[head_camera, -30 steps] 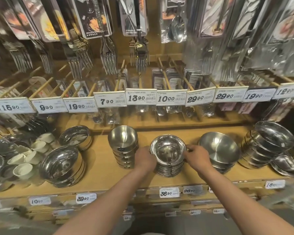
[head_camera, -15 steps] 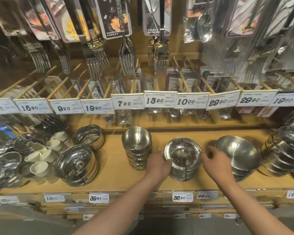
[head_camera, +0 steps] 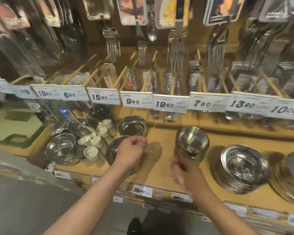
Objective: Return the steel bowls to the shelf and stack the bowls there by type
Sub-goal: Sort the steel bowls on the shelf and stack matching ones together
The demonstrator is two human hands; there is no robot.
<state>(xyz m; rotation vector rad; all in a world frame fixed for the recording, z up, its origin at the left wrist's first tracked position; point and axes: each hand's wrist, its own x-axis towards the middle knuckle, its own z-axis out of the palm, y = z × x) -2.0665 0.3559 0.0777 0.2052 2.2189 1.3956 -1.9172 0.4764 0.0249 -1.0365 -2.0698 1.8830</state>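
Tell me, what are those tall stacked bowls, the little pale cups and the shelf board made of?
The tall stacked bowls look like steel with a soft brushed sheen: grey, with blurred reflections. The little pale cups seem to be matte cream ceramic or plastic; the look leaves that open. The shelf board looks like light wood or wood-look board, tan and dull.

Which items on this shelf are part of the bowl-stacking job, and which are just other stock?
Job:
left hand over the wide bowl stack
right hand, blurred
tall bowl stack
flat bowl stack
rear bowl
shelf

Other stock:
white cups
hanging forks
price tags
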